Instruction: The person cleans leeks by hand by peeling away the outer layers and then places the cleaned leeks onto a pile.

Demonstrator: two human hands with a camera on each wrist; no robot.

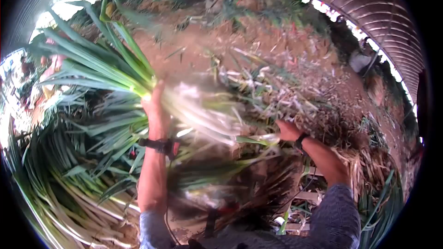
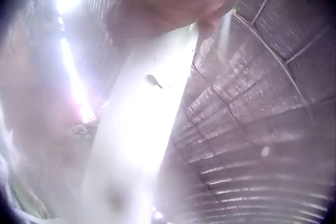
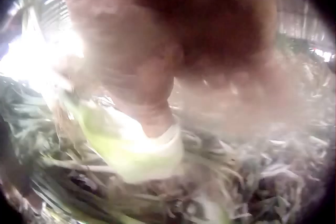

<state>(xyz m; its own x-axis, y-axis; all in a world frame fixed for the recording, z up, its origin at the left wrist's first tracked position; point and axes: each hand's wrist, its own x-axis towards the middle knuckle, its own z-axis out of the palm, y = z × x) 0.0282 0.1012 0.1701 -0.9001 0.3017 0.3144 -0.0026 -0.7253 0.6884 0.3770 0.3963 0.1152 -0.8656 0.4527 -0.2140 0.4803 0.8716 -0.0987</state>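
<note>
My left hand [image 1: 154, 106] grips a thick bunch of leeks [image 1: 110, 64] where the white stalks meet the green leaves, and holds it up, leaves fanning up and left. The white stalks [image 1: 203, 115] run blurred toward the right. My right hand [image 1: 287, 130] is at the root end and holds a pale green strip of leaf [image 1: 254, 140] there. In the right wrist view my fingers [image 3: 152, 98] pinch that pale leaf sheath [image 3: 131, 150]. The left wrist view shows a bright white stalk [image 2: 142, 124] under my palm.
A big pile of leeks [image 1: 69, 166] lies at the left and below my arms. Dry trimmings and husks [image 1: 323, 110] cover the soil on the right. Bare red earth [image 1: 194, 46] stretches ahead. A ribbed tunnel roof [image 1: 369, 0] curves overhead.
</note>
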